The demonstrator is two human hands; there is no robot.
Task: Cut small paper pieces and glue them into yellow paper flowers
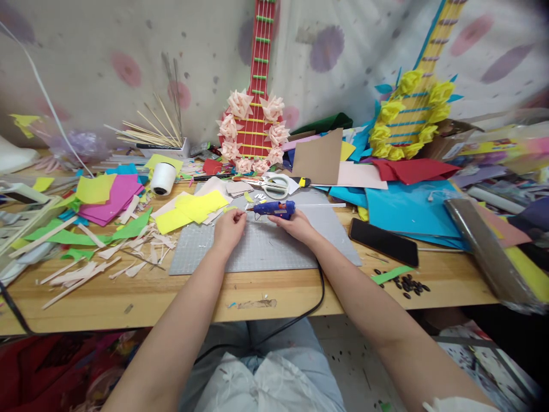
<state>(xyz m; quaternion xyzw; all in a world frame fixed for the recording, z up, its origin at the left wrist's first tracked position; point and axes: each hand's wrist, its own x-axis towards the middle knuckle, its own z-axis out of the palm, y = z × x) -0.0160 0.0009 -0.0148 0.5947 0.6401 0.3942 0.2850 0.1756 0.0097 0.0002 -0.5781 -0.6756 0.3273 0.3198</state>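
Observation:
My right hand [295, 228] is wrapped round the handle of a blue hot glue gun [274, 210], its nozzle pointing left and a clear glue stick [321, 205] poking out behind. At the nozzle tip, the fingers of my left hand [230, 229] are pinched together; whatever they hold is too small to make out. Both hands are over a grey cutting mat [266, 257]. Just beyond the glue gun lie scissors [274, 184] with pale handles. Yellow paper pieces [193, 209] rest beside my left hand.
Paper scraps [141, 246] litter the left side. A black phone [384, 242], black seeds or beads [409, 284] and blue sheets [412, 212] lie right. A red paper guitar [253, 131] and a yellow one [407, 117] stand behind. A black cord [319, 292] hangs over the table edge.

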